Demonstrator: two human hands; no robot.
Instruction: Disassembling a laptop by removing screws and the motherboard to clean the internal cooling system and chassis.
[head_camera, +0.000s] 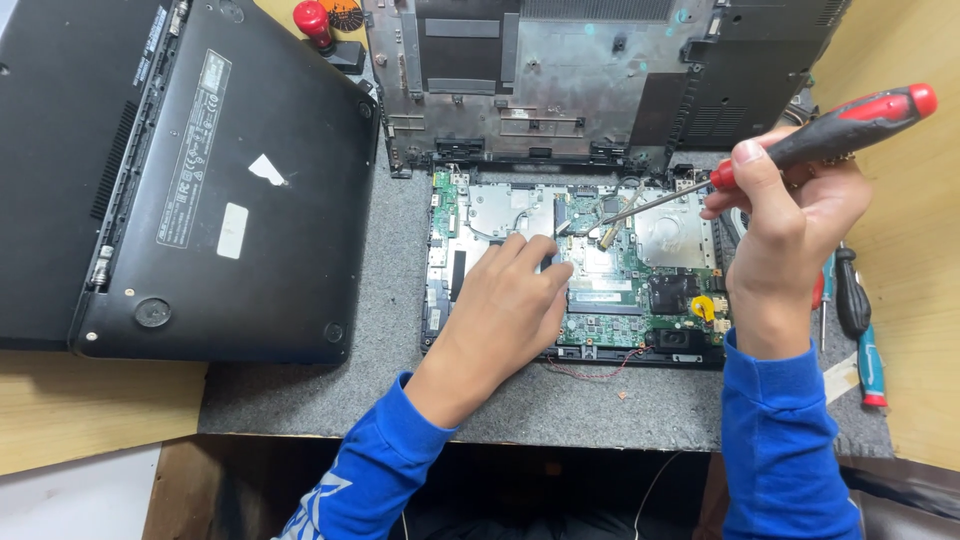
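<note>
Rough grey felt mat at six o'clock; matt black plastic laptop shell; glossy red-and-black screwdriver handle at two o'clock.

the screwdriver has a black and red handle and a thin metal shaft, slanting down to the left with its tip on the circuit board. the opened laptop base lies flat on the grey mat, its green board, yellow part and silver plates bare.
</note>
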